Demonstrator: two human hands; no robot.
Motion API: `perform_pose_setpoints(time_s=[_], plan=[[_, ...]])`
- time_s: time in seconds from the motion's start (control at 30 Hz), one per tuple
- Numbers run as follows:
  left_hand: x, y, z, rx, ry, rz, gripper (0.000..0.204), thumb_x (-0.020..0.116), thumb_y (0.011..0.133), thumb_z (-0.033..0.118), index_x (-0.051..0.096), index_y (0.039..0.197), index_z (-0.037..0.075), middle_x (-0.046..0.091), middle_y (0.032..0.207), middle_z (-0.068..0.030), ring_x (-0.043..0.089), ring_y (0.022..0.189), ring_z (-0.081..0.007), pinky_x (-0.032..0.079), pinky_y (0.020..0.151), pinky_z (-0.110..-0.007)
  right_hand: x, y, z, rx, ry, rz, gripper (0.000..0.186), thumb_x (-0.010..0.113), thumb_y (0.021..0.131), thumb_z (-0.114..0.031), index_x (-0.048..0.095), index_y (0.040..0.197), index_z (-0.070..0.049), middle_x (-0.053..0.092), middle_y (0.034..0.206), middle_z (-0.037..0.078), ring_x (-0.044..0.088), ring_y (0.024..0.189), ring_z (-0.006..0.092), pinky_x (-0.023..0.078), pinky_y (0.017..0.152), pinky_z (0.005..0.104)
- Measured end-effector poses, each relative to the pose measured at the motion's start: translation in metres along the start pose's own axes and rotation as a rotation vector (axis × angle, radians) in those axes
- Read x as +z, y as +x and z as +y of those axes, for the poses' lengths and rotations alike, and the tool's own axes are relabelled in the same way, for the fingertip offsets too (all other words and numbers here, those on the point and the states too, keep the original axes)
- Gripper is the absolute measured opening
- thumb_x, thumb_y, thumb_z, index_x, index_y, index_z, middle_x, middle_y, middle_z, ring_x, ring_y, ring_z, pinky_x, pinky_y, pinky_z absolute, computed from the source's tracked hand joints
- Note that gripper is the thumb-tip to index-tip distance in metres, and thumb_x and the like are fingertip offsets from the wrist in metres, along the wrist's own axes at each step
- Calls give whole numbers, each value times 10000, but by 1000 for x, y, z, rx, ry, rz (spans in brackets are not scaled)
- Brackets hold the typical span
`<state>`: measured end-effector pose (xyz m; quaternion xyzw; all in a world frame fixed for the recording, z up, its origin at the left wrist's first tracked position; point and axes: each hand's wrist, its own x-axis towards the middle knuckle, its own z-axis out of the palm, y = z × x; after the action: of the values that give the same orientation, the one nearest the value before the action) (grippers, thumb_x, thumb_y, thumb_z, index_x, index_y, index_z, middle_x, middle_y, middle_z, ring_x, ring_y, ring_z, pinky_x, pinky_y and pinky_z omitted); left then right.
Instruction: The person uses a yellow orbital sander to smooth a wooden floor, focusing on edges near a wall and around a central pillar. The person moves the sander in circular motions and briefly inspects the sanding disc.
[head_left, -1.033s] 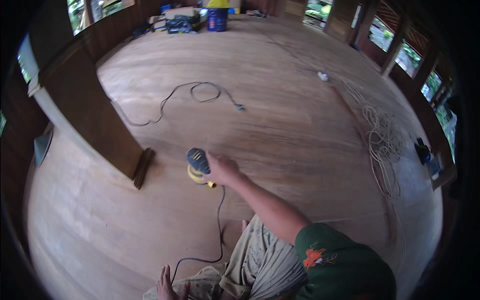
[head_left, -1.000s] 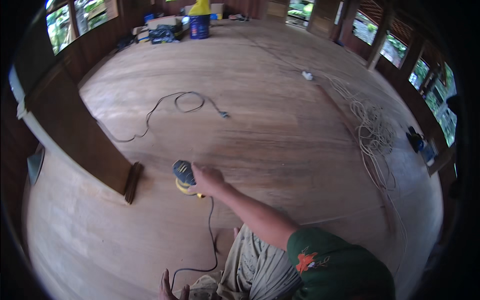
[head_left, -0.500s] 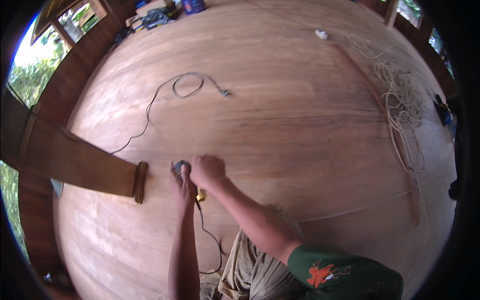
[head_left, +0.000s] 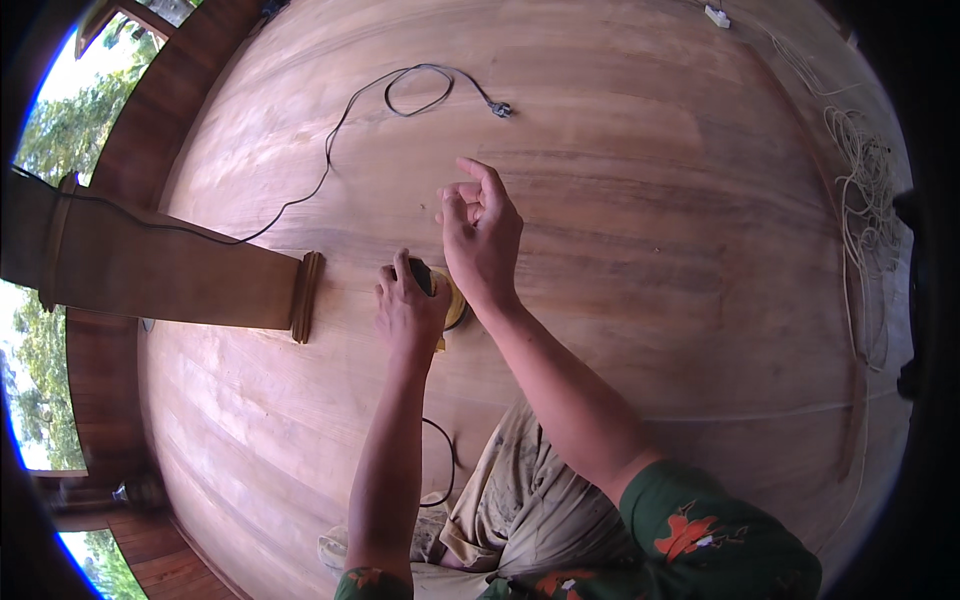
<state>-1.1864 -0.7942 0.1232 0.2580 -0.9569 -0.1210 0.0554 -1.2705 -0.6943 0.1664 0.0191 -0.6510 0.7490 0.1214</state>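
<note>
A yellow and black power tool, which looks like a palm sander (head_left: 457, 306), rests on the wooden floor in front of me. My left hand (head_left: 412, 310) grips it from the left, its fingers over the black top and covering much of the body. Just beyond and to the right, my right hand (head_left: 484, 240) is raised above the floor, apart from the tool. Its index finger and thumb stand apart, the other fingers are curled, and nothing shows in it. A black cord (head_left: 452, 455) runs near my knee, partly hidden by my left arm.
A wooden post (head_left: 190, 270) with a moulded base stands at the left. Across it and the floor runs a dark cord (head_left: 328, 150) ending in a loose plug (head_left: 502, 109). At the right lie tangled pale cable (head_left: 862, 170) and a long wooden strip (head_left: 800, 130). A white socket block (head_left: 717, 16) lies far off.
My right hand has come off the tool, moved forward and right, and uncurled from a fist. My left hand stays on the tool. The whole view has shifted.
</note>
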Motion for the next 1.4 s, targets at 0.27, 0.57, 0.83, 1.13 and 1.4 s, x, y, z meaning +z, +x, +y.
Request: perform_pose_setpoints(time_s=[0.27, 0.57, 0.83, 1.13, 1.4], plan=[[-4, -9, -17, 40, 55, -1, 747, 804, 863, 328, 524, 1536, 160, 617, 1352, -169, 669, 1198, -391, 612, 896, -552, -8, 0, -14, 129, 188, -21, 328, 576, 1090, -82, 609, 1405, 3, 767, 1049, 104, 741, 808, 136, 572, 668, 269], [-6, -60, -20, 128, -22, 14, 760, 832, 842, 263, 524, 1531, 177, 615, 1321, -134, 659, 1162, -387, 616, 866, -545, -8, 1, -19, 208, 271, 15, 309, 565, 1068, -55, 629, 1363, 7, 775, 988, 113, 741, 752, 149, 595, 665, 290], [-20, -117, -40, 163, -32, -68, 856, 874, 839, 269, 506, 1609, 199, 601, 1410, -133, 654, 1203, -400, 609, 931, -537, -12, 4, -22, 254, 284, 21, 338, 538, 1063, -61, 622, 1386, -4, 766, 1007, 106, 733, 764, 143, 609, 673, 295], [-36, -151, -78, 91, -3, -81, 950, 906, 819, 269, 474, 1664, 238, 582, 1444, -124, 638, 1272, -391, 598, 992, -531, -9, -2, -34, 235, 283, -25, 320, 533, 1071, -42, 616, 1376, 10, 754, 1009, 111, 720, 782, 137, 610, 690, 285], [-45, -100, -137, -1, -8, 21, 915, 878, 864, 317, 448, 1664, 210, 606, 1413, -157, 665, 1232, -390, 589, 994, -526, 18, -146, -84, -86, 267, -655, 203, 650, 1017, -89, 681, 1216, -62, 772, 888, 106, 747, 702, 184, 596, 628, 368]])
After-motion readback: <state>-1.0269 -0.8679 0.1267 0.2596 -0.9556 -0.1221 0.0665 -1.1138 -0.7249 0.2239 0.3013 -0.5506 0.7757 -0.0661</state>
